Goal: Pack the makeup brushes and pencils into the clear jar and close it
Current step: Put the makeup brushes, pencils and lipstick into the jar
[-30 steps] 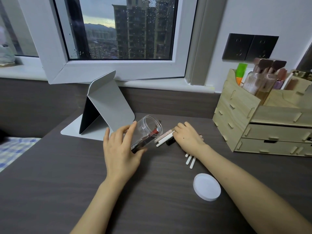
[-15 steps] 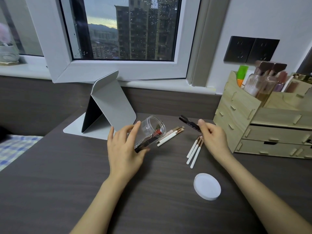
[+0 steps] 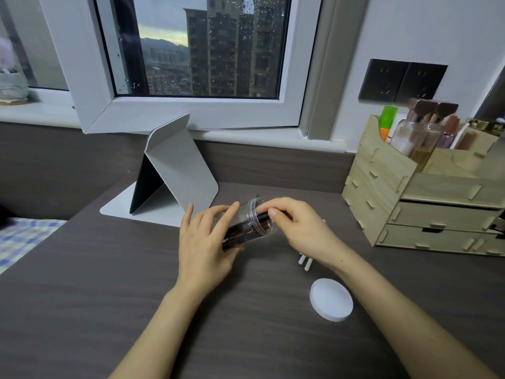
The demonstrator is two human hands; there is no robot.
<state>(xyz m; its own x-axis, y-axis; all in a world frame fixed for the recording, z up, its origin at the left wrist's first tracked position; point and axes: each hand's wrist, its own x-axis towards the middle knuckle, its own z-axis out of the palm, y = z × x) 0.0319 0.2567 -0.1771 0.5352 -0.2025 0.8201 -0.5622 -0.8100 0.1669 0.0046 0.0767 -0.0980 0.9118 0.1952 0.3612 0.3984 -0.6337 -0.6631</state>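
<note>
The clear jar (image 3: pixel 252 224) lies tilted on the dark table, its mouth facing right and up, with dark brushes inside. My left hand (image 3: pixel 203 242) grips its body from the left. At the mouth, my right hand (image 3: pixel 297 228) pinches a dark brush (image 3: pixel 263 216) whose front end is inside the jar. White handle ends of three brushes (image 3: pixel 304 262) stick out on the table from under my right wrist. The round white lid (image 3: pixel 331 299) lies flat to the right, near my right forearm.
A folded grey tablet stand (image 3: pixel 175 170) stands behind the jar. A wooden drawer organiser (image 3: pixel 426 195) with bottles fills the right side. An open window frame (image 3: pixel 175 116) overhangs the back of the table. A checked cloth (image 3: pixel 21 236) lies off the left edge.
My right hand lifted a dark brush from the table and carried it left to the jar's mouth. The white brushes that stuck out of the jar are no longer seen there.
</note>
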